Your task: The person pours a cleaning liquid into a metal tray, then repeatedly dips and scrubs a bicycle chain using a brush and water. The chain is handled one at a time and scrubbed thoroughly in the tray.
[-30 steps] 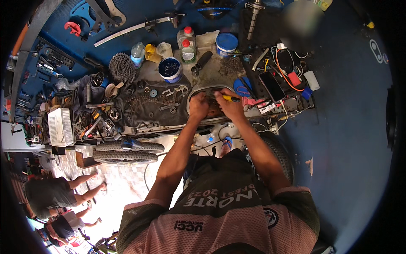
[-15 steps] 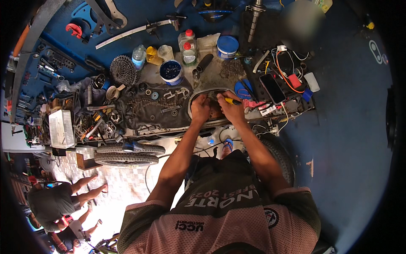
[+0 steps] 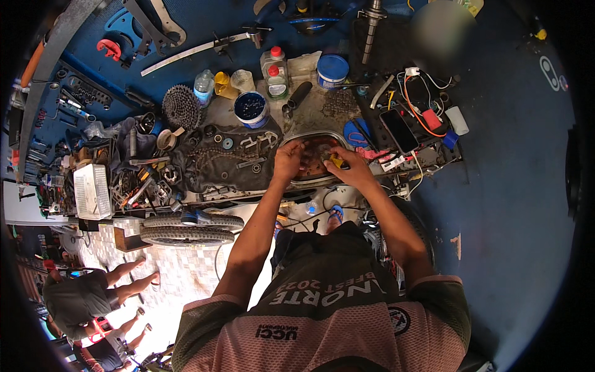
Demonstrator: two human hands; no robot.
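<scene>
Both hands are over a shallow metal tray (image 3: 317, 134) with brownish-red liquid or residue inside, at the bench's front edge. My left hand (image 3: 289, 163) is at the tray's left side, fingers bent and drawn together over it; whatever they hold is too small to make out. My right hand (image 3: 356, 171), at the right side, is closed round a yellow-and-black handled tool (image 3: 338, 162). The tool's working end cannot be made out against the tray. Small dark bits lie in the tray between the hands.
Left of the tray, a dark cloth (image 3: 211, 170) bears a chain and small parts. Behind stand a blue-rimmed tub (image 3: 251, 110), bottles (image 3: 274, 74) and a cassette (image 3: 181, 105). A phone (image 3: 399, 131) with cables lies right. Tyres (image 3: 189, 234) are below; other people (image 3: 80, 297) are at lower left.
My right hand has turned and the yellow handle now points lower, into the tray. My left hand has shifted slightly left and its fingers have loosened, showing more of the tray.
</scene>
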